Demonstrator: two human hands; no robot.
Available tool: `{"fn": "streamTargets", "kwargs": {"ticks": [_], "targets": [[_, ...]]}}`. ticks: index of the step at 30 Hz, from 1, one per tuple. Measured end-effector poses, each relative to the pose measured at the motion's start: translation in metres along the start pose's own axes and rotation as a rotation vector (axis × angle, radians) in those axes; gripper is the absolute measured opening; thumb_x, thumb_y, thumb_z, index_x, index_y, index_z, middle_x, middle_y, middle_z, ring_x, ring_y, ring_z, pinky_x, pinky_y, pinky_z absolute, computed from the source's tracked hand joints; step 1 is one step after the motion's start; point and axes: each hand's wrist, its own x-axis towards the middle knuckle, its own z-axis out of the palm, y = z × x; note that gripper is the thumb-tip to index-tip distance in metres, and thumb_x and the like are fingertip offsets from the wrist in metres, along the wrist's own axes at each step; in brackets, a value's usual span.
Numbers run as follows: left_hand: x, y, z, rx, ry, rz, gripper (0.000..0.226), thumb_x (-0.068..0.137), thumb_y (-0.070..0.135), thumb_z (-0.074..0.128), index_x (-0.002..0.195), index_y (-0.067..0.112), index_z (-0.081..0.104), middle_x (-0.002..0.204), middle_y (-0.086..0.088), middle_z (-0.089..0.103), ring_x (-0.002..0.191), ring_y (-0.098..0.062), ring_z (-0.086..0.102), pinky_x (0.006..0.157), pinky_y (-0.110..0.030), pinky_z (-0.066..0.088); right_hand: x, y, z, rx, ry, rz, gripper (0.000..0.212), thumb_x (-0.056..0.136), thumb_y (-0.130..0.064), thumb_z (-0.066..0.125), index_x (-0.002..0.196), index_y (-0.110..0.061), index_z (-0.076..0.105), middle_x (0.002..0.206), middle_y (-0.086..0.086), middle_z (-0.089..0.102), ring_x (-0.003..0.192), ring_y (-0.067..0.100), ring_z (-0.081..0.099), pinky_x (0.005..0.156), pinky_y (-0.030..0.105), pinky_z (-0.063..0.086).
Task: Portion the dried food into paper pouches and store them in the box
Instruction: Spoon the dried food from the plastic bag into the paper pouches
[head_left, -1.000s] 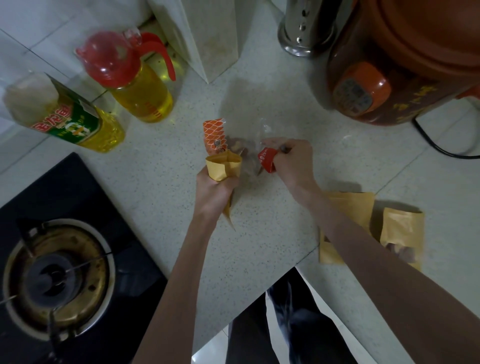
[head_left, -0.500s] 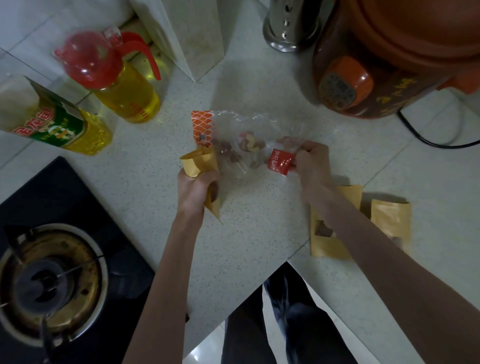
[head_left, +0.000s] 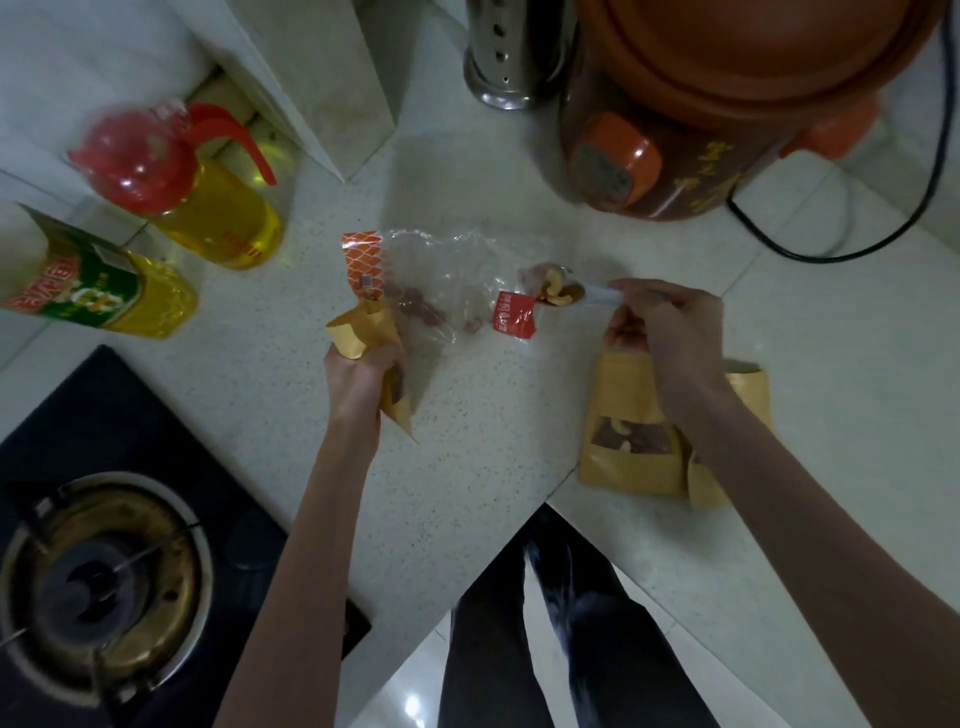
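Nuts are sitting heaped in a small spoon that the right hand is holding by its pale handle, fingers and thumb pinching it, just past the red corner of a clear plastic bag lying flat on the counter. A few reddish pieces are lying inside that bag. The left hand is gripping a paper pouch, fingers curled round its middle, its open mouth tilting up toward the bag's orange end. Two more pouches are lying on the counter under the right forearm, one showing nuts through its window. Two oil bottles are standing at the left beside a gas burner, and a brown cooker is sitting at the back.
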Motion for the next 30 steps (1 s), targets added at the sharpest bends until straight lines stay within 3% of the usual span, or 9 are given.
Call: {"fn": "streamTargets", "kwargs": {"ticks": [4,7,9,11,15,21,25,28,30], "targets": [[-0.018,0.009,-0.001,0.081,-0.005,0.054,0.04,0.068,0.005,0.061,0.104,0.022,0.058,0.084,0.004,0.062,0.074,-0.01,0.06,0.052,-0.016,0.049,-0.01,-0.015,-0.013,-0.031,0.064,0.026,0.021,0.086,0.001,0.052,0.093,0.002,0.072,0.063,0.014,0.063,0.047,0.018,0.06,0.051,0.027,0.054],[-0.041,0.026,-0.003,0.226,-0.052,0.318,0.063,0.063,0.011,0.065,0.105,0.054,0.046,0.118,-0.002,0.052,0.093,-0.004,0.058,0.065,-0.012,0.049,-0.024,-0.033,-0.026,-0.046,0.047,0.009,0.022,0.086,0.002,0.05,0.094,0.003,0.071,0.064,0.015,0.063,0.049,0.019,0.06,0.05,0.026,0.054],[-0.055,0.038,-0.003,0.317,-0.049,0.535,0.06,0.066,0.006,0.072,0.106,0.043,0.046,0.128,-0.001,0.04,0.101,0.004,0.053,0.076,-0.005,0.045,-0.037,-0.05,-0.033,-0.036,0.011,-0.014,0.023,0.087,0.002,0.05,0.095,0.004,0.07,0.064,0.015,0.061,0.05,0.02,0.059,0.048,0.024,0.052],[-0.065,0.05,-0.001,0.368,-0.035,0.638,0.055,0.069,0.004,0.078,0.109,0.027,0.048,0.124,-0.001,0.046,0.1,-0.001,0.054,0.081,-0.009,0.046,-0.053,-0.072,-0.037,-0.028,-0.045,-0.044,0.021,0.087,0.001,0.05,0.096,0.005,0.069,0.061,0.013,0.06,0.049,0.02,0.058,0.047,0.022,0.049],[-0.091,0.078,0.002,0.385,-0.101,0.671,0.05,0.071,0.024,0.08,0.111,0.031,0.05,0.094,0.007,0.061,0.082,-0.012,0.062,0.069,-0.026,0.053,-0.094,-0.126,-0.038,-0.03,-0.24,-0.155,0.019,0.09,-0.003,0.052,0.086,-0.002,0.071,0.049,0.006,0.058,0.044,0.021,0.055,0.043,0.021,0.044],[-0.119,0.113,0.003,0.449,-0.153,0.746,0.049,0.068,0.027,0.076,0.11,0.029,0.05,0.101,0.006,0.063,0.092,-0.014,0.063,0.081,-0.048,0.052,-0.151,-0.189,-0.022,-0.12,-0.359,-0.325,0.021,0.089,-0.002,0.054,0.079,-0.004,0.073,0.048,0.013,0.057,0.04,0.026,0.05,0.041,0.024,0.038],[-0.134,0.133,-0.001,0.407,-0.139,0.821,0.052,0.064,0.039,0.077,0.108,0.031,0.05,0.099,0.01,0.063,0.092,-0.015,0.064,0.079,-0.049,0.052,-0.18,-0.211,-0.01,-0.303,-0.329,-0.515,0.027,0.087,-0.003,0.052,0.07,-0.011,0.071,0.044,0.012,0.059,0.036,0.019,0.05,0.043,0.024,0.039],[-0.144,0.141,-0.006,0.459,-0.087,0.863,0.052,0.063,0.047,0.069,0.109,0.034,0.047,0.101,0.02,0.056,0.095,0.001,0.053,0.085,-0.043,0.05,-0.199,-0.218,0.0,-0.5,-0.252,-0.72,0.035,0.087,-0.008,0.054,0.055,-0.02,0.063,0.04,0.002,0.058,0.036,0.01,0.052,0.042,0.016,0.041],[-0.149,0.143,-0.009,0.479,-0.067,0.896,0.056,0.063,0.052,0.067,0.112,0.035,0.045,0.102,0.029,0.049,0.097,0.012,0.045,0.089,-0.038,0.047,-0.21,-0.222,0.007,-0.619,-0.21,-0.928,0.031,0.087,-0.009,0.057,0.058,-0.012,0.064,0.041,0.0,0.054,0.042,0.015,0.053,0.045,0.021,0.042]]}}
